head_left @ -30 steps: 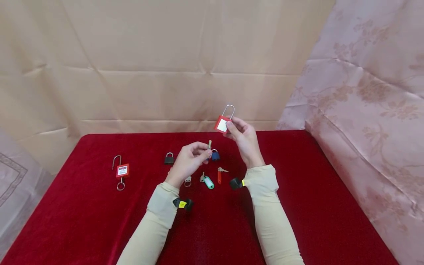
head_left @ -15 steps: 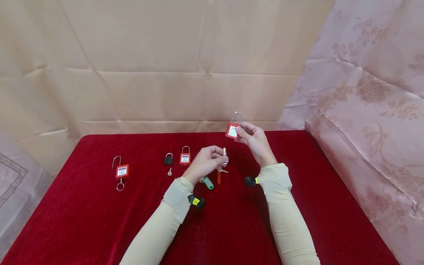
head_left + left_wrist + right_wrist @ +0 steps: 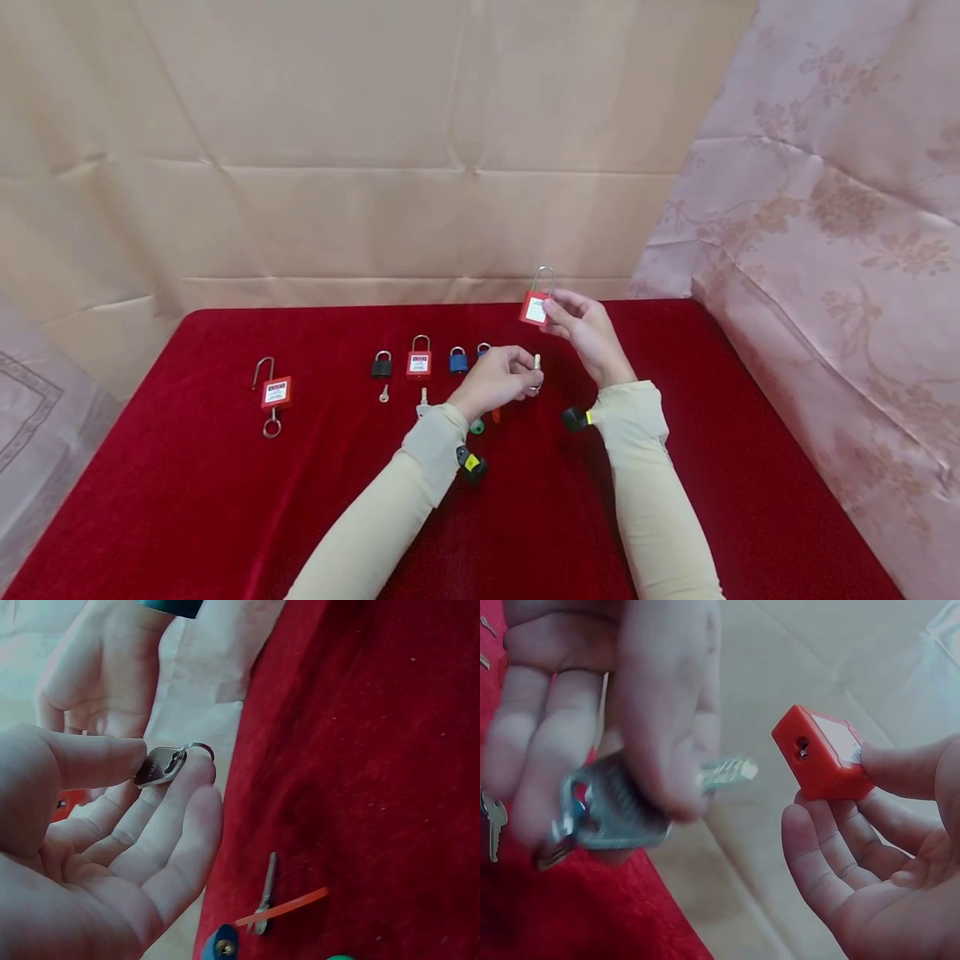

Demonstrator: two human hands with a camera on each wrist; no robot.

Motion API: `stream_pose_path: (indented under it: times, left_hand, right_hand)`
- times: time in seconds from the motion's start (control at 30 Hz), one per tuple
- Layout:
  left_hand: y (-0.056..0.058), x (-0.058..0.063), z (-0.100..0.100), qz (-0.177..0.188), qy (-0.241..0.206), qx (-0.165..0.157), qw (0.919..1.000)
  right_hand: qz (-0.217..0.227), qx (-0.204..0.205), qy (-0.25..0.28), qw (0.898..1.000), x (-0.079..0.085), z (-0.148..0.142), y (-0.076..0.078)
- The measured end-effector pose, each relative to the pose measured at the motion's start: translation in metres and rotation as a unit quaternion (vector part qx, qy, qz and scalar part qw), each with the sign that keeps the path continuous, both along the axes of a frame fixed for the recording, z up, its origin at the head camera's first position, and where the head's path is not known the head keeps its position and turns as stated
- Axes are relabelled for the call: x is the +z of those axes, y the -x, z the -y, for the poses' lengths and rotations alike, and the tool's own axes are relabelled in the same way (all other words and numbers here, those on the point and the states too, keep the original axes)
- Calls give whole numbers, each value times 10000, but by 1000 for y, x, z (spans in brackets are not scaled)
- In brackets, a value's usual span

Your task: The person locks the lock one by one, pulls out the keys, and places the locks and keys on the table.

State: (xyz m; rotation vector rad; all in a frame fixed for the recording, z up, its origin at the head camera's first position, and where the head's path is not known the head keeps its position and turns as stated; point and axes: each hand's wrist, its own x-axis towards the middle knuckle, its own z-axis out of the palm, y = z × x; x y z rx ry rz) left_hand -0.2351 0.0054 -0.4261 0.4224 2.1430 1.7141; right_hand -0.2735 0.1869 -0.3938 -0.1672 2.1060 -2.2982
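Observation:
My left hand [image 3: 495, 382] pinches a silver key [image 3: 626, 806] by its head, between thumb and fingers. A small ring [image 3: 201, 748] hangs from the key's head, and the blade points toward the other hand. Up and to the right, my right hand [image 3: 596, 337] grips a red padlock [image 3: 534, 308] by its body, with the long shackle upward and a white label facing me. In the right wrist view the keyhole [image 3: 802, 750] in the lock's underside faces the key tip. Key and padlock are apart, both held above the table.
On the red cloth [image 3: 187, 500] lie a black padlock [image 3: 382, 365], another red padlock [image 3: 419, 364] and a blue padlock [image 3: 458, 362]. A second blue one is partly hidden. Loose keys and an orange tag [image 3: 285, 906] lie nearer. Far left is a red padlock [image 3: 277, 392] with its shackle open.
Both hands have moved right and slightly down, the left further, carrying the key and the red padlock. The row of locks on the table has come into view behind the left hand.

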Motion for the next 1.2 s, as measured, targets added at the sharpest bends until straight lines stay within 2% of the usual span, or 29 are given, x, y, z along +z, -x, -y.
stream_pose_path:
  times: [0.2, 0.53, 0.83, 1.2]
  left_hand:
    - [-1, -8, -9, 421, -75, 91, 9990]
    - [-2, -11, -13, 764, 370, 227, 9961]
    - [1, -15, -18, 611, 663, 200, 9957]
    - [2, -14, -17, 201, 1037, 298, 9940]
  right_hand:
    - [21, 72, -59, 10000, -3, -1, 0]
    - [107, 135, -210, 9996, -9, 1, 1]
    - [115, 171, -258, 9995, -10, -1, 1]
    - [248, 196, -306, 9990, -9, 3, 1]
